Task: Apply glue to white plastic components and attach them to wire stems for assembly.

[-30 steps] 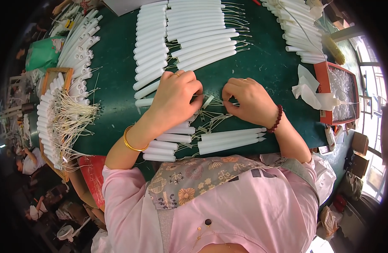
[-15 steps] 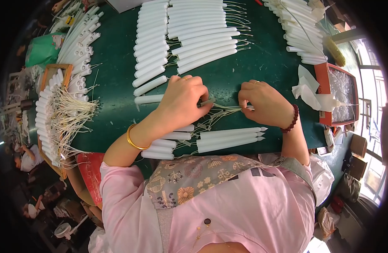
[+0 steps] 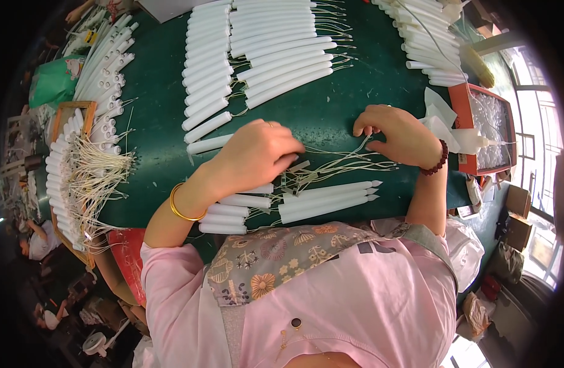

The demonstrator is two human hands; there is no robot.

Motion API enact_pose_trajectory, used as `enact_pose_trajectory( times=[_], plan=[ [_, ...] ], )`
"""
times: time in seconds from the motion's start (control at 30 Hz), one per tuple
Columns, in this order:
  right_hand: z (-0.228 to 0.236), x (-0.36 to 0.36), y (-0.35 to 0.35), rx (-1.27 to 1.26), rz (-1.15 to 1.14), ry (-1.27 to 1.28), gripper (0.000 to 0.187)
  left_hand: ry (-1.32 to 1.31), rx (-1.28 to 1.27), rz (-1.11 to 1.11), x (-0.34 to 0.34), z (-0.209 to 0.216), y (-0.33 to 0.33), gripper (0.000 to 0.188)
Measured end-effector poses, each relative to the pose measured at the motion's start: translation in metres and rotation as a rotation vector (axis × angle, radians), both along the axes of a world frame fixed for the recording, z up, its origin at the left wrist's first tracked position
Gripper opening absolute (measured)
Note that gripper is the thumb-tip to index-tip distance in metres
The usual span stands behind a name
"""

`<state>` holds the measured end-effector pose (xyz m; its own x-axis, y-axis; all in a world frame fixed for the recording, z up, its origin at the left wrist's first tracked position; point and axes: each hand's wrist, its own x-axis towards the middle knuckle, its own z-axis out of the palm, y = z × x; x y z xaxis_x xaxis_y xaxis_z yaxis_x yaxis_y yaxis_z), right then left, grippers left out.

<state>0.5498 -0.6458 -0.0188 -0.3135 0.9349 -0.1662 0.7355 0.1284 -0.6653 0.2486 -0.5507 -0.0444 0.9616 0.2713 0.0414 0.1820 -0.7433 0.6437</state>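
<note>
My left hand (image 3: 262, 150) is closed, with thumb and fingertips pinched where a thin pale wire comes out. Behind it a white candle-shaped tube (image 3: 208, 145) lies partly hidden. My right hand (image 3: 404, 136) is curled at the right, pinching a white wire (image 3: 365, 142) between its fingers. Between and below the hands a loose bundle of thin wires (image 3: 349, 167) with small grey tabs (image 3: 306, 178) spreads on the table. Nearer to me lie a few white candles with flame-shaped tips (image 3: 328, 201) and several short white tubes (image 3: 226, 216).
Rows of white tubes (image 3: 276, 46) fill the far middle of the green table (image 3: 159, 122). More tubes (image 3: 426, 40) are piled at the far right, near a red box (image 3: 463, 101) and a white nozzle bottle (image 3: 469, 141). At the left, a wooden frame (image 3: 90, 111) holds tubes and wires (image 3: 104, 162).
My right hand has lifted away from the wire bundle, up and to the right, with one wire. The bundle's ends have spread on the table. My left hand has shifted slightly left.
</note>
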Motion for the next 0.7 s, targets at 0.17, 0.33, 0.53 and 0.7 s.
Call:
enact_pose_trajectory(
  times=[0.17, 0.33, 0.53, 0.7],
  plan=[
    [-0.007, 0.002, 0.002, 0.106, 0.153, -0.187, 0.013, -0.111, 0.219, 0.078, 0.015, -0.002, 0.0, 0.009],
    [-0.005, 0.006, -0.007, 0.147, 0.171, -0.245, 0.006, -0.033, 0.417, 0.073, 0.017, -0.005, 0.001, 0.011],
    [0.015, 0.017, -0.012, -0.27, -0.013, -0.109, 0.014, -0.133, 0.208, 0.239, 0.01, 0.007, 0.005, 0.009],
    [0.017, 0.014, -0.01, -0.056, -0.032, -0.146, 0.022, -0.006, 0.253, 0.305, 0.004, 0.007, 0.005, 0.007]
  ],
)
